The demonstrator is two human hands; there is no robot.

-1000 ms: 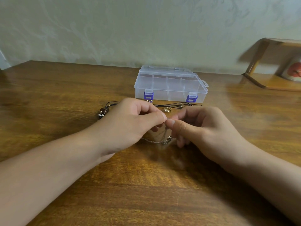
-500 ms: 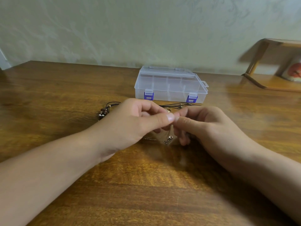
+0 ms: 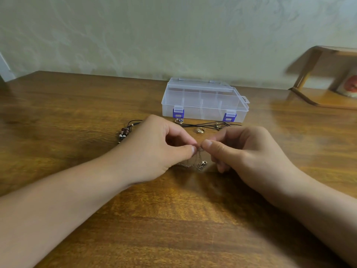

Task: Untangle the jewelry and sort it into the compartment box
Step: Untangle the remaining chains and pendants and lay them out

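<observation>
Both hands work a thin silver chain (image 3: 195,163) low over the desk (image 3: 173,219), in front of the closed compartment box (image 3: 204,102). The left hand (image 3: 156,149) and right hand (image 3: 245,151) meet thumb to thumb, each grip pinched together on the chain at nearly the same spot, while its clasp end (image 3: 202,165) hangs down and rests on the wood between them.

The likeliest trouble, as I judge it, is pulling the two pinches apart too hard: a fine chain could cinch its knot tighter or snap a link. With the pinches so close, there is little slack to tease open, and the chain is partly blurred, so the knot itself cannot be made out.

Behind the hands a black cord necklace (image 3: 208,124) trails across the desk, its beaded end (image 3: 123,132) lying to the left. A gold ring (image 3: 200,130) sits just beside the cord, and another small ring (image 3: 178,120) lies against the box front. The box's blue latches (image 3: 178,113) are shut, so the lid stands in the way of any sorting. A wooden shelf (image 3: 328,78) stands far right.
</observation>
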